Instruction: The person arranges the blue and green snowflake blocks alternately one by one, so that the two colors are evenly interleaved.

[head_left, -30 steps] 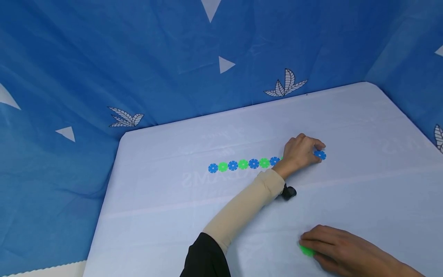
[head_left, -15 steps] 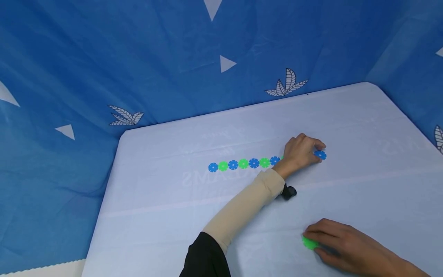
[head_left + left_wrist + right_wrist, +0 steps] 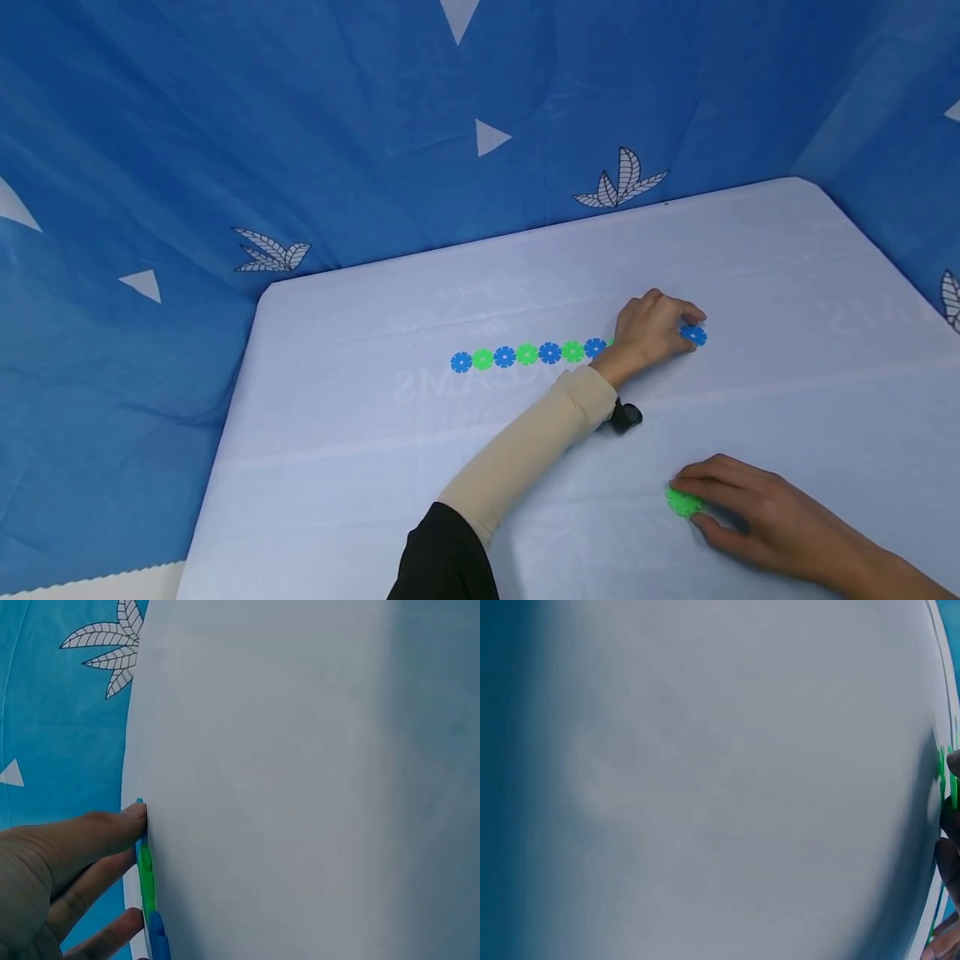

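Note:
In the head view, a row of interlocking notched plastic discs, alternating blue and green (image 3: pixel 527 354), lies on the white table. My left hand (image 3: pixel 651 329) pinches the blue disc (image 3: pixel 694 335) at the row's right end between thumb and finger, and its wrist hides part of the row. The left wrist view shows discs edge-on beside my left fingers, a green disc (image 3: pixel 146 877) among them. Nearer the front, my right hand (image 3: pixel 765 512) holds a loose green disc (image 3: pixel 683 502) by its edge. Only fingertips and green edges appear at the right border of the right wrist view.
A white cloth covers the table (image 3: pixel 337 517). Blue curtain (image 3: pixel 337 125) with white triangles and leaf prints hangs behind and beside it. A black wrist camera (image 3: pixel 626 417) sits under my left wrist.
My right hand has moved away from the table's front edge, up and slightly right in the head view, carrying the green disc. My left hand has stayed on the blue disc.

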Motion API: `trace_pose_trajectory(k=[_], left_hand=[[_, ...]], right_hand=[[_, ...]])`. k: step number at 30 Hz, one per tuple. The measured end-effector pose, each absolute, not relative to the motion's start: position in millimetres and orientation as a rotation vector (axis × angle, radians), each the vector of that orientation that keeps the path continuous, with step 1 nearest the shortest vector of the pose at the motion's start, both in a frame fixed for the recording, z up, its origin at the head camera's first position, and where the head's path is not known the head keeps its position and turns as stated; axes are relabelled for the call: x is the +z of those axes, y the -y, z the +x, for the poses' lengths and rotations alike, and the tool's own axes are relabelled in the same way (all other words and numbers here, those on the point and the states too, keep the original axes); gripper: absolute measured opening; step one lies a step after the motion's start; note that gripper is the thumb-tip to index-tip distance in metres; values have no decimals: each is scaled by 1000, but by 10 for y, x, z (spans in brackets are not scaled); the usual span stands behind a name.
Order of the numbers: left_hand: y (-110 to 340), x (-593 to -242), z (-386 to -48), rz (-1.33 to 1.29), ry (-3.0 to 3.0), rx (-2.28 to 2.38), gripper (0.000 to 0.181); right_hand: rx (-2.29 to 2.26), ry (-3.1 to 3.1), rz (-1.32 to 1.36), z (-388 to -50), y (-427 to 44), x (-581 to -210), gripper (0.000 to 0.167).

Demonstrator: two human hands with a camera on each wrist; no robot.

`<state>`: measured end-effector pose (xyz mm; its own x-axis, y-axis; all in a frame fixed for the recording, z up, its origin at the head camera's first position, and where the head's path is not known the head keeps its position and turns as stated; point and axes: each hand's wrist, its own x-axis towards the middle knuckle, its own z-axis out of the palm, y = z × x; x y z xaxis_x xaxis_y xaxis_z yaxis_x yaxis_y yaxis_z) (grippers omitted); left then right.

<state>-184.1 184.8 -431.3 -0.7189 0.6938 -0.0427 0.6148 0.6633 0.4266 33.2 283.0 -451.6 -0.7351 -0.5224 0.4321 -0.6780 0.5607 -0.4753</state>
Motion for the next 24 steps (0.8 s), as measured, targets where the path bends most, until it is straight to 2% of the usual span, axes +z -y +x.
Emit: trace_pose_trajectory(k=[12, 17, 21, 24], left_hand=[[-1840, -4308, -1824, 1067, -2681, 552, 39], [-1838, -4305, -1821, 1069, -2679, 568, 39], [-1836, -4298, -1819, 1071, -2679, 559, 39], [-1836, -4293, -1818, 1078, -2684, 554, 39]], right_hand=[[940, 2543, 877, 222, -3022, -4561, 33], [906, 2604, 780, 186, -3085, -4556, 44], [895, 2595, 723, 135, -3152, -4574, 35], [901, 2565, 704, 80, -3199, -4593, 33]])
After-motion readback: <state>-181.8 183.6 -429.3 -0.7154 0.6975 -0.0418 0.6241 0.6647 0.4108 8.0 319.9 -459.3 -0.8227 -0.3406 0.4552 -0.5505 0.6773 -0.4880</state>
